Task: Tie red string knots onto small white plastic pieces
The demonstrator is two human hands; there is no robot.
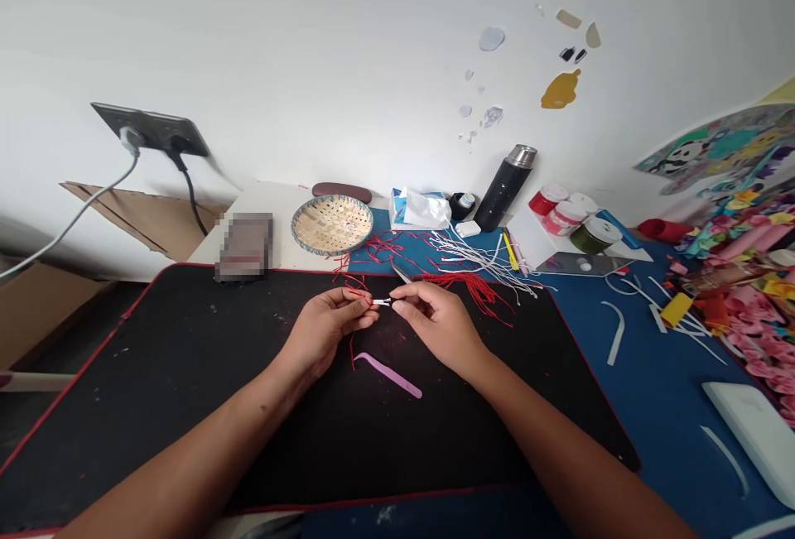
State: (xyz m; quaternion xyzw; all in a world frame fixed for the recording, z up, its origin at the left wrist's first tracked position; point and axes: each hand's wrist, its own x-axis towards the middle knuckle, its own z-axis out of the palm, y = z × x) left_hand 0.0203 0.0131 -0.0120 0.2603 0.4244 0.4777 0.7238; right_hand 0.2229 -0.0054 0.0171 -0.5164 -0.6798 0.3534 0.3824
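My left hand (329, 325) pinches a strand of red thread (358, 295) with a small white piece (380, 301) at its end. My right hand (438, 322) is close by and appears to hold slim metal tweezers (402, 274), whose tips point up and away from the white piece. Both hands are over a black desk mat (155, 406) with a red edge. Pink curved tweezers (388, 375) lie on the mat just below my hands. A bundle of red threads (467, 291) lies beyond my right hand, with white wires (478, 257) behind it.
A woven bamboo basket (332, 224), a tissue pack (421, 209), a black thermos (504, 189) and paint jars (562, 216) stand along the back. A blue mat (658, 390) on the right holds white strips, with colourful paper flowers (758, 315) at the far right.
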